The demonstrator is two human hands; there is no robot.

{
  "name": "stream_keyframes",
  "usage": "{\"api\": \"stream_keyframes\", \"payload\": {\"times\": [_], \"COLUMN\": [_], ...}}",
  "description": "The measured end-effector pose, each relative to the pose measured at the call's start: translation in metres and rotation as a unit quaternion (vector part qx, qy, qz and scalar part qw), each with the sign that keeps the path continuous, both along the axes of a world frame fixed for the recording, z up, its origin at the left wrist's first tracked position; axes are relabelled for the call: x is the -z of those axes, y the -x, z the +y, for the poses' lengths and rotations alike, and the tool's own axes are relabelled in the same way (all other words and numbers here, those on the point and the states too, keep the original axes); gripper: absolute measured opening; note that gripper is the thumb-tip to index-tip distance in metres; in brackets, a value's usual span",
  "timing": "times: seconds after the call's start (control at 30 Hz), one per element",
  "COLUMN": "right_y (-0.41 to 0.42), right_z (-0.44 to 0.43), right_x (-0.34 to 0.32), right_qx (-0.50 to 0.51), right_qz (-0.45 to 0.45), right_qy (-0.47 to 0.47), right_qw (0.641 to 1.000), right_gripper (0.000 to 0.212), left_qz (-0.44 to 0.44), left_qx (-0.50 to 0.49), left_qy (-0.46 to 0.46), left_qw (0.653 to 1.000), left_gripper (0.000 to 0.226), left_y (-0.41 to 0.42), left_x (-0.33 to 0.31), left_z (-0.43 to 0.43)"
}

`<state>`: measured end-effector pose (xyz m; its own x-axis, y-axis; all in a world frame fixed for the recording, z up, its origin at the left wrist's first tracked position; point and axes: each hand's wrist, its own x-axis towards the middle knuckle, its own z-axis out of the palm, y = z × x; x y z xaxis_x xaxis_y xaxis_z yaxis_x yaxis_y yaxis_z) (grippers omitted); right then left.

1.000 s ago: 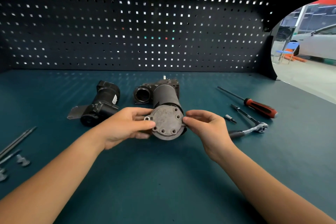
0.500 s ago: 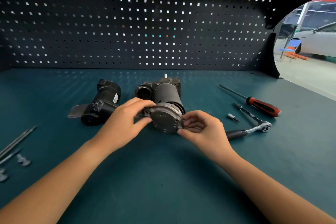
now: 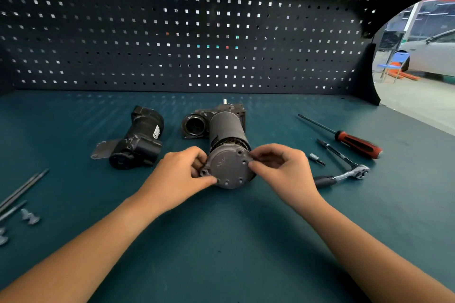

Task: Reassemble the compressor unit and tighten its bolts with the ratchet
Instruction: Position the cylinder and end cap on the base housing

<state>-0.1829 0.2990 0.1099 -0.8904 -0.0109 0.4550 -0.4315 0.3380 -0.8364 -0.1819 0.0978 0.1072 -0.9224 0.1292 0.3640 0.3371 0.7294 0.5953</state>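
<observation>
Compressor unit [image 3: 225, 128] lies on its side at mid-desk, long axis running away from the person toward the pegboard [image 3: 172, 32]. Round grey end cap [image 3: 230, 167] sits at its near end, face toward the camera, with several small holes around the rim. Between cap and dark cylindrical body a narrow band of the inner works shows (cap not flush there, as far as the view allows).

Left hand [image 3: 179, 176]: grip narrow, thumb and forefinger pinching the cap at its left edge, by the projecting ear with a hole. Right hand [image 3: 283, 167]: grip likewise narrow, fingertips pinching the cap's right edge, remaining fingers curled.

Ratchet [image 3: 344, 176] lies untouched on the desk [image 3: 221, 253] just right of the right hand, black handle nearest the hand, chrome head farther right. An extension bar [image 3: 333, 152] lies beyond it, its near end running into the ratchet head. A small bit [image 3: 317, 158] rests between bar and right hand. Screwdriver [image 3: 357, 144] with red-and-black handle lies farther back on the right.

Left of the unit, apart from it: a black housing [image 3: 140, 142] with a flat grey bracket on its left side. At the desk's far left edge: long bolts [image 3: 23, 187] lying side by side, and short bolts [image 3: 29, 216] near them.
</observation>
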Motion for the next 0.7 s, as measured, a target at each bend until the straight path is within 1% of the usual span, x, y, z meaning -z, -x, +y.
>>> {"api": "stream_keyframes", "payload": {"times": [0.13,0.23,0.37,0.43,0.57,0.7], "right_y": [0.008,0.013,0.017,0.018,0.021,0.024], "right_z": [-0.003,-0.004,-0.003,-0.002,-0.004,-0.006], "right_x": [-0.008,-0.013,-0.020,-0.023,-0.030,-0.033], "right_qx": [0.010,-0.005,-0.015,-0.020,-0.038,-0.042], "right_qz": [0.065,0.085,0.099,0.096,0.088,0.097], "right_qy": [-0.072,-0.098,-0.132,-0.145,-0.161,-0.154], "right_qw": [0.995,0.992,0.986,0.985,0.982,0.982], "right_gripper": [0.030,0.021,0.017,0.016,0.015,0.018], "left_qz": [0.002,-0.009,-0.031,-0.035,-0.034,-0.040], "left_qx": [-0.039,-0.054,-0.061,-0.063,-0.067,-0.068], "left_qy": [-0.025,-0.059,-0.085,-0.082,-0.041,-0.037], "left_qw": [0.999,0.997,0.994,0.994,0.996,0.996], "left_gripper": [0.029,0.026,0.024,0.024,0.026,0.026], "left_y": [0.003,0.006,0.010,0.011,0.013,0.015], "left_x": [0.010,0.015,0.018,0.018,0.019,0.020], "left_z": [0.008,0.008,0.010,0.010,0.011,0.012]}}
